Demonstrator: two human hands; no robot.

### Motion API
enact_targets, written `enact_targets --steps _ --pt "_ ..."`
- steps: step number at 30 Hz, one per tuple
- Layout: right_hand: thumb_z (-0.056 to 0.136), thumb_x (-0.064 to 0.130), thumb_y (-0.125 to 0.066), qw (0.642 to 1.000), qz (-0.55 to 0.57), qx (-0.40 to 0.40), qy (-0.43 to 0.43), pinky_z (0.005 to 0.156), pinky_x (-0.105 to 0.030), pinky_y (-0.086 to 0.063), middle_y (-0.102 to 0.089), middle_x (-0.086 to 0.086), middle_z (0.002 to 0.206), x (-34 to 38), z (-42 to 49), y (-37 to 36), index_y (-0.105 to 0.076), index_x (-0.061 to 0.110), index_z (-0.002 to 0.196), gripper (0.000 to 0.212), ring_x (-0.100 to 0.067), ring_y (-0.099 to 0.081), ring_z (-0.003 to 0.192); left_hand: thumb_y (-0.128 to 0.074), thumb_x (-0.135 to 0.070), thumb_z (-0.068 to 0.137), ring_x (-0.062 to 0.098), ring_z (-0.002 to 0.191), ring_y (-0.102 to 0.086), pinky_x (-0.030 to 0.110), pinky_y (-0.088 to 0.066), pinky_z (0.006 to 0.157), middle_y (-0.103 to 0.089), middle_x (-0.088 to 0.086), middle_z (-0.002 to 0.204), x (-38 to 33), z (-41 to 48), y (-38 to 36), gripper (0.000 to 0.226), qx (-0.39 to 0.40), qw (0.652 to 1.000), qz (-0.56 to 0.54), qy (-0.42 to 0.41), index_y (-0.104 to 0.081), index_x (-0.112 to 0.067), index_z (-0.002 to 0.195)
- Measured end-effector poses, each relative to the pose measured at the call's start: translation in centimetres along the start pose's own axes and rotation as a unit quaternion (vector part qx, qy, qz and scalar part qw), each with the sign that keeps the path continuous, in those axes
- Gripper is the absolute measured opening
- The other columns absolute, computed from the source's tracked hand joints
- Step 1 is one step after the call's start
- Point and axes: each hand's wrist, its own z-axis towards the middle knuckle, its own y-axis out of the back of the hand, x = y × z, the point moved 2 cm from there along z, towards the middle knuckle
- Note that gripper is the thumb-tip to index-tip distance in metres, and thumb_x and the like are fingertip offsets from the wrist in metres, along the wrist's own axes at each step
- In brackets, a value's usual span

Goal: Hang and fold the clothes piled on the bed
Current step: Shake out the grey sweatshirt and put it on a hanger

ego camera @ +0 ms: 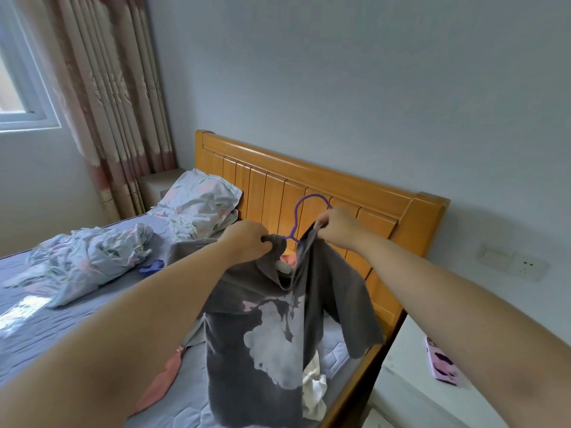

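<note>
A dark grey T-shirt (262, 341) with a white and pink print hangs in the air above the bed (46, 329). A purple hanger (304, 208) pokes its hook out of the neck opening. My left hand (247, 242) grips the left side of the collar. My right hand (338, 227) pinches the right side of the collar and lifts it higher. Under the shirt lie a pink garment (160, 381) and a cream one (313, 393) on the mattress.
A wooden headboard (340, 186) stands behind the shirt. A floral pillow (197, 202) and a crumpled floral quilt (89, 261) lie to the left. A white nightstand (401, 396) with a pink phone (440, 362) is at the right. Curtains (117, 103) hang by the window.
</note>
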Motion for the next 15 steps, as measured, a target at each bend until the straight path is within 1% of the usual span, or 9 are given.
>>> enact_targets --steps 1,2,3,4,6,8,10,12,15 --pt "0.083 0.007 -0.062 0.998 0.064 -0.024 0.004 0.07 -0.023 -0.038 -0.063 -0.002 0.083 0.3 0.0 0.2 -0.068 0.01 0.086 0.008 -0.014 -0.055 0.079 -0.052 -0.027 0.088 0.019 0.064 -0.05 0.029 -0.039 0.058 -0.051 0.0 0.062 -0.3 0.1 0.2 0.031 -0.008 0.999 -0.033 0.003 -0.047 -0.018 0.058" --pt "0.084 0.01 -0.065 0.994 0.105 -0.041 -0.001 0.072 -0.023 -0.039 -0.06 -0.001 0.089 0.3 -0.1 0.5 -0.065 0.01 0.097 0.014 -0.014 -0.054 0.083 -0.053 -0.025 0.087 0.019 0.062 -0.048 0.03 -0.038 0.059 -0.049 0.001 0.06 -0.4 0.3 0.4 0.033 -0.021 0.997 -0.074 0.009 -0.045 -0.017 0.056" --pt "0.086 0.017 -0.066 0.992 0.123 -0.037 -0.012 0.074 -0.024 -0.04 -0.057 0.0 0.095 0.1 -0.1 0.6 -0.06 0.012 0.11 0.026 -0.014 -0.054 0.088 -0.054 -0.022 0.086 0.02 0.06 -0.046 0.031 -0.036 0.058 -0.046 0.002 0.059 -0.3 0.4 0.6 0.034 -0.038 0.992 -0.122 0.019 -0.044 -0.014 0.055" --pt "0.088 0.027 -0.065 0.994 0.103 -0.013 -0.03 0.075 -0.026 -0.04 -0.055 -0.001 0.099 -0.4 -0.1 0.6 -0.055 0.013 0.117 0.033 -0.017 -0.054 0.092 -0.054 -0.02 0.085 0.019 0.058 -0.043 0.031 -0.034 0.057 -0.043 0.003 0.057 -0.2 0.5 0.8 0.033 -0.057 0.983 -0.17 0.03 -0.045 -0.011 0.055" --pt "0.092 0.036 -0.058 0.998 0.009 0.035 -0.045 0.071 -0.03 -0.04 -0.062 -0.007 0.096 -1.2 -0.2 0.8 -0.062 0.008 0.105 0.031 -0.024 -0.059 0.09 -0.056 -0.018 0.083 0.019 0.056 -0.04 0.03 -0.031 0.056 -0.039 0.003 0.054 0.1 0.6 1.2 0.031 -0.085 0.968 -0.234 0.042 -0.047 -0.011 0.055" --pt "0.092 0.031 -0.058 0.999 -0.004 0.018 -0.038 0.065 -0.031 -0.037 -0.066 -0.012 0.082 -1.4 -0.1 1.6 -0.07 0.005 0.084 0.03 -0.023 -0.058 0.076 -0.059 -0.02 0.085 0.018 0.056 -0.041 0.029 -0.031 0.056 -0.04 0.001 0.053 0.2 0.9 1.5 0.032 -0.092 0.965 -0.241 0.035 -0.048 -0.012 0.056" --pt "0.09 0.027 -0.061 0.999 0.015 -0.037 -0.031 0.058 -0.029 -0.034 -0.062 -0.004 0.068 -1.2 -0.4 2.8 -0.069 0.01 0.071 0.027 -0.016 -0.052 0.064 -0.058 -0.026 0.091 0.018 0.063 -0.049 0.03 -0.038 0.061 -0.05 0.0 0.061 0.7 1.0 1.9 0.028 -0.088 0.977 -0.192 0.019 -0.058 -0.011 0.067" --pt "0.089 0.022 -0.062 0.996 0.02 -0.085 -0.03 0.056 -0.027 -0.035 -0.058 0.001 0.065 -1.2 -0.4 3.7 -0.065 0.014 0.067 0.024 -0.014 -0.051 0.064 -0.05 -0.029 0.097 0.021 0.078 -0.057 0.032 -0.045 0.072 -0.061 0.001 0.079 1.8 0.9 2.2 0.024 -0.064 0.994 -0.086 0.019 -0.065 -0.012 0.09" --pt "0.087 0.014 -0.062 0.99 0.003 -0.129 -0.054 0.057 -0.025 -0.033 -0.058 0.001 0.068 -1.4 -0.1 4.4 -0.059 0.016 0.066 0.022 -0.017 -0.053 0.068 -0.04 -0.026 0.1 0.021 0.1 -0.057 0.03 -0.045 0.081 -0.06 -0.001 0.103 4.0 0.5 2.2 0.025 -0.026 0.995 0.057 0.075 -0.061 -0.017 0.113"
